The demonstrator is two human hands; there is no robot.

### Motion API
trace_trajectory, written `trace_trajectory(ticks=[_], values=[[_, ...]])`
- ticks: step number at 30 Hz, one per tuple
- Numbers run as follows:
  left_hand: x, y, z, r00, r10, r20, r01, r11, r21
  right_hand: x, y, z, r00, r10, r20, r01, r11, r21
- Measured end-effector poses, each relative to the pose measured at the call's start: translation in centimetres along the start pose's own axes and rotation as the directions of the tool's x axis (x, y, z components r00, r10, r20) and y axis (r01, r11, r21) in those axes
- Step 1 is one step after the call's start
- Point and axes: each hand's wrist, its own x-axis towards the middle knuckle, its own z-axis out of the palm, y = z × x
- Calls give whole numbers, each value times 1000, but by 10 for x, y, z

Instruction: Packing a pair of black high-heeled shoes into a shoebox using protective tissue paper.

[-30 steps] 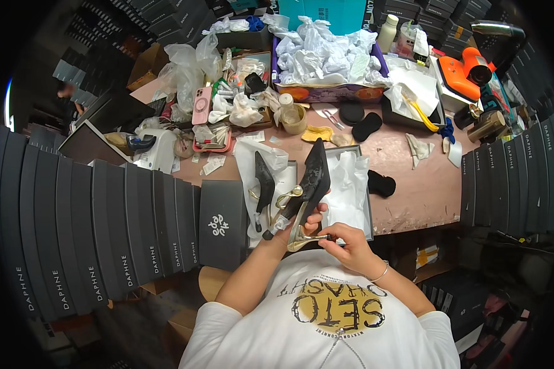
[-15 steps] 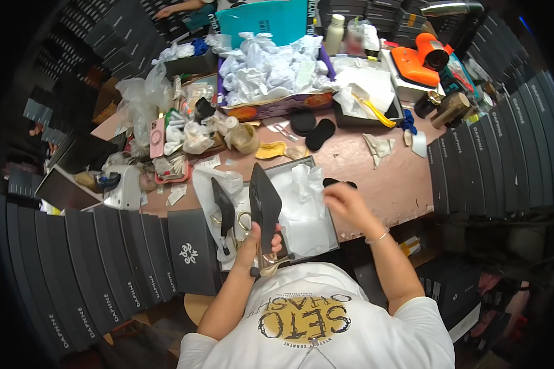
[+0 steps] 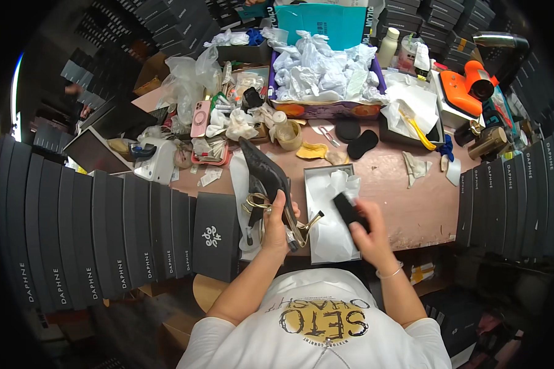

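right hand (image 3: 373, 230) has lifted black pad (image 3: 348, 210) off table (image 3: 406, 206), i see, grasping it over tissue-lined shoebox (image 3: 329, 168): both hands now full. left hand (image 3: 277, 226) clasps black pointed-toe high-heeled shoe (image 3: 266, 170) above table's near edge.

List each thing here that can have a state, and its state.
Left hand, gripping black heeled shoe
Black heeled shoe, held, toe pointing away
Right hand, holding black pad
Grey shoebox, open, lined with tissue
Purple carton, open, heaped with crumpled paper
Pink phone, back facing outward
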Motion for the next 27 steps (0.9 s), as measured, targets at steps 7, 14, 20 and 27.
trace_trajectory(ticks=[7,14,20,27], values=[[-11,2,7,1000,7,-16,-8,998,-70,-5,-48,78,927,-325,188,369,882,-294],[16,43,0,984,17,179,53,924,-378,-66,-12,52,866,-92,492,264,919,-293],[-10,46,10,977,-62,202,107,969,-223,19,-80,61,887,-446,121,461,870,-174],[13,57,-11,902,0,432,232,843,-485,-38,-23,60,971,-197,138,222,953,-204]])
